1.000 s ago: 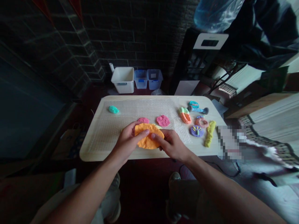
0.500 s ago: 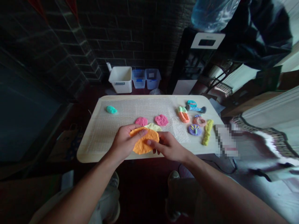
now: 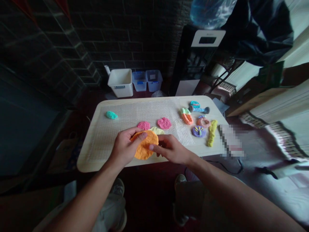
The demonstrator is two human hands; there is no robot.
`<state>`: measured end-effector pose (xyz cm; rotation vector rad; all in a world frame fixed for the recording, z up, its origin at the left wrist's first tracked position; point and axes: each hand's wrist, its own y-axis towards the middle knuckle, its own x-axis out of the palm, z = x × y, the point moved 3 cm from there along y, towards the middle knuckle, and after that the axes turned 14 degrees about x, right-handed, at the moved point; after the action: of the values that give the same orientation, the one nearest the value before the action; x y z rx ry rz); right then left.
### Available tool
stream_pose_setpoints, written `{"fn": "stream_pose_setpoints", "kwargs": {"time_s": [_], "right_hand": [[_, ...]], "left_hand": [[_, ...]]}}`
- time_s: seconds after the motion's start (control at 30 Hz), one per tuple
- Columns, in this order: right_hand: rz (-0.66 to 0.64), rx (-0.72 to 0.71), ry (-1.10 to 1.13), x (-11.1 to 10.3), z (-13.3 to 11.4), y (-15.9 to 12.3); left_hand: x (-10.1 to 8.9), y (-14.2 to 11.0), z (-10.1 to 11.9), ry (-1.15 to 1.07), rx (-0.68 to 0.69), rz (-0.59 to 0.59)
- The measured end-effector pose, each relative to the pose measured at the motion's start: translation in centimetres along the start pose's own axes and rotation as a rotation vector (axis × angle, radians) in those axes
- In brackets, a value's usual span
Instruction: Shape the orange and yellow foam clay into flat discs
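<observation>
The largest thing is the pale worktop (image 3: 87,165), and over much of it lies the bubble wrap (image 3: 125,112). Above its near edge are the two hands: the left hand (image 3: 122,145) has its grip closed on the orange clay disc (image 3: 145,150), thumb on the upper face, and the right hand (image 3: 176,150) pinches the opposite side, thumb also on this face. The disc is thin and seems soft, so I judge that uneven thumb pressure could dent it or make a hole, and pulling the sides apart could tear its irregular rim. If one grip becomes loose, the free side may sag and fold. Just beyond the disc lie the pale yellow piece (image 3: 158,130) and two pink pieces (image 3: 143,125); if the hands come down carelessly, they could press these flat. The smaller teal lump (image 3: 111,115), well apart at the left, seems safe.
</observation>
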<state>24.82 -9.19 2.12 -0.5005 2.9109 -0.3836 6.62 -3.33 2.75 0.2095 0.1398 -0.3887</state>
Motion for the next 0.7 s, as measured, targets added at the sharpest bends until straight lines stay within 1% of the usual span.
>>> {"fn": "stream_pose_setpoints", "kwargs": {"time_s": [0.03, 0.1, 0.17, 0.23, 0.33, 0.4, 0.5, 0.7], "right_hand": [[0.011, -0.003, 0.009, 0.0, 0.0, 0.0], [0.047, -0.001, -0.002, -0.2, 0.1, 0.0], [0.063, 0.013, -0.038, -0.4, 0.3, 0.0], [0.054, 0.036, -0.071, -0.6, 0.5, 0.1], [0.043, 0.067, -0.131, -0.6, 0.8, 0.2], [0.029, 0.057, -0.153, -0.4, 0.8, 0.2], [0.0, 0.035, -0.12, 0.1, 0.4, 0.1], [-0.03, 0.049, -0.046, 0.3, 0.3, 0.2]], "left_hand": [[0.1, 0.0, -0.1, -0.045, -0.026, 0.001], [0.2, 0.0, -0.1, -0.112, -0.062, -0.037], [0.3, 0.0, 0.2, -0.096, -0.05, -0.09], [0.3, -0.1, 0.9, 0.005, 0.023, -0.111], [0.8, -0.4, 1.7, 0.256, 0.167, -0.151], [1.2, -0.7, 1.9, 0.402, 0.243, -0.177], [1.7, -0.7, 1.5, 0.518, 0.256, -0.182], [1.6, -0.5, 0.6, 0.571, 0.247, -0.155]]}}
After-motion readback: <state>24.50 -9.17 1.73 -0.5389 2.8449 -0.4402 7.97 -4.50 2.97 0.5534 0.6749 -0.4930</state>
